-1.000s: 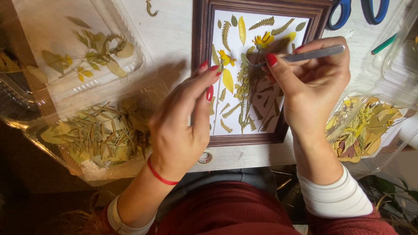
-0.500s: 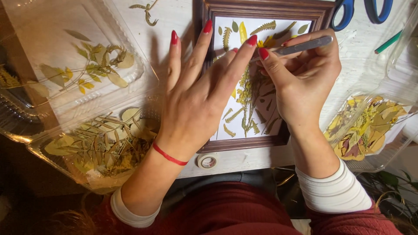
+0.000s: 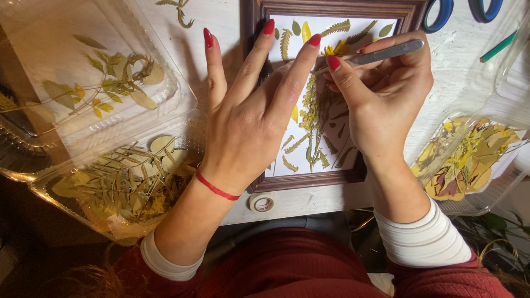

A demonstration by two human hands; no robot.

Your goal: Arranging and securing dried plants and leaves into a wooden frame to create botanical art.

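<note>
Now, from the head camera I see the left hand (image 3: 248,127) resting spread-fingered over the wooden picture frame (image 3: 309,179) at twelve o'clock, while the right hand (image 3: 381,99) pinches metal tweezers (image 3: 375,55) (tips over the pressed leaves (image 3: 312,116)).

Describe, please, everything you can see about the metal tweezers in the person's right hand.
The tweezers are slim, of plain grey metal with a dull shine. The right hand pinches them between thumb and fingers, like a pen. They lie almost level, the back end up to the right, the tips pointing left over the pressed plants inside the brown wooden frame. The tips sit beside the left hand's fingertip; whether they grip anything cannot be told.
</note>
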